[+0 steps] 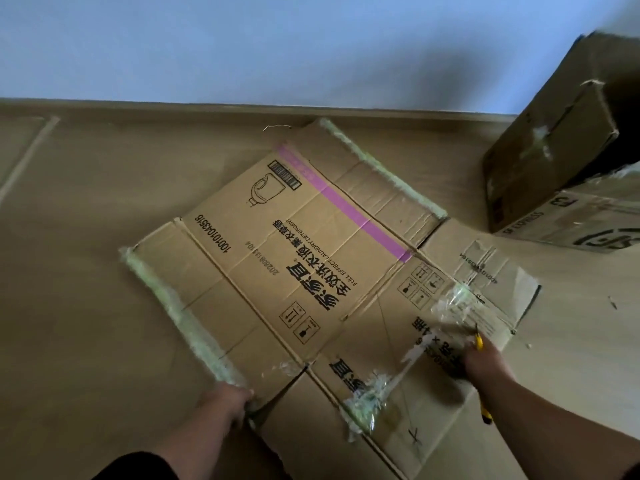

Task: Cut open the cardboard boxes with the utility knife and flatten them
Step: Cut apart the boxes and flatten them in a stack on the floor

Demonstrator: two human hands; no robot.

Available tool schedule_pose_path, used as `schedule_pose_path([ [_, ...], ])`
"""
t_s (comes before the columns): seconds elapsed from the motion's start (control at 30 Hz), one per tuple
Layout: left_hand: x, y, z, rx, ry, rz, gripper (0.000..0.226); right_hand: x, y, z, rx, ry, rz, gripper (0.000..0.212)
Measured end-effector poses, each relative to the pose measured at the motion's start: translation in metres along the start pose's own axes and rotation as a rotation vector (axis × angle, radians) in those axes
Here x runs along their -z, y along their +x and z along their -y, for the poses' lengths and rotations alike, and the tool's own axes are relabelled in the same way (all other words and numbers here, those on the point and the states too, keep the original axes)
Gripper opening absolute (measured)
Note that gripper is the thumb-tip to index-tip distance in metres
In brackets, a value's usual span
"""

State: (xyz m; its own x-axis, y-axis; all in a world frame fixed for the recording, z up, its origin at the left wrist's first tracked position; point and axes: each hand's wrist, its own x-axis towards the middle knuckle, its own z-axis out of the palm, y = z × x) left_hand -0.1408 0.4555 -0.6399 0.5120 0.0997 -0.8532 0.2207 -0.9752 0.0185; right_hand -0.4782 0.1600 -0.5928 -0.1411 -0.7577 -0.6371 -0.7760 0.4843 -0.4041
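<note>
Cardboard, one flattened box (294, 258), printed side up on the floor (86, 237) at centre frame, torn tape along its edges. Our left hand (225, 405), lower left, grips its near corner, fingers curled over the edge. Our right hand (485, 365), lower right, is closed round a yellow utility knife (479, 341), tip on the box. Two unflattened boxes (554, 150) stand upper right.

On the tan wooden floor (86, 289) lies a flattened brown cardboard box (294, 244) with a pink stripe, two unflattened brown cardboard boxes (561, 161) standing nearby at the right.
</note>
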Motion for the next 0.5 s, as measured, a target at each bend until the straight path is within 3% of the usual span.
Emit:
schedule_pose_path([
  [0.1, -0.005, -0.007, 0.010, 0.054, -0.113, 0.038, 0.035, 0.000, 0.009, 0.003, 0.027, 0.057, 0.067, 0.045],
  [0.27, -0.004, -0.033, 0.004, 0.089, -0.373, 0.190, 0.011, 0.010, 0.012, 0.073, 0.217, 0.105, 0.137, 0.035],
  [0.37, -0.018, -0.042, -0.026, 0.067, -0.505, 0.275, 0.015, -0.002, 0.019, 0.096, 0.295, -0.088, 0.141, 0.044],
  [0.5, -0.031, -0.056, -0.072, 0.028, -0.448, 0.340, 0.040, -0.026, 0.010, 0.081, 0.424, -0.476, 0.241, 0.054],
])
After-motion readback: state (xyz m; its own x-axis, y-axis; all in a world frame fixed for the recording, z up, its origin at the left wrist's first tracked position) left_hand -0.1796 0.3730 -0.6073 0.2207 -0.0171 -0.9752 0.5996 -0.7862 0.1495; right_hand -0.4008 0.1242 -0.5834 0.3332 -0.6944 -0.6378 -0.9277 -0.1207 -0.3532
